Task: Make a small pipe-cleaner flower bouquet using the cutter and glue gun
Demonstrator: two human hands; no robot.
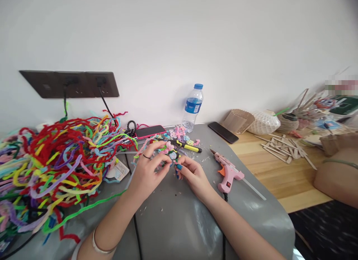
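My left hand [149, 168] and my right hand [192, 174] meet over the middle of the grey table cover [179, 222]. Between the fingertips of both is a small pipe-cleaner flower piece [173, 155], pale blue and green; its lower part is hidden by the fingers. Each hand is pinched closed on it. Just beyond them lies a bunch of colourful fuzzy flowers [179, 133] beside a yellow-and-black tool [190, 146]. A pink glue gun [229, 172] with a clear glue stick rests to the right of my right hand.
A big heap of pipe cleaners [56, 163] covers the left side. Behind the hands are a bottle [193, 105], a pink-edged phone [151, 132] and a black phone [223, 132]. Wooden sticks [285, 148] and another person's arm [335, 178] are at right. Cables cross the cover.
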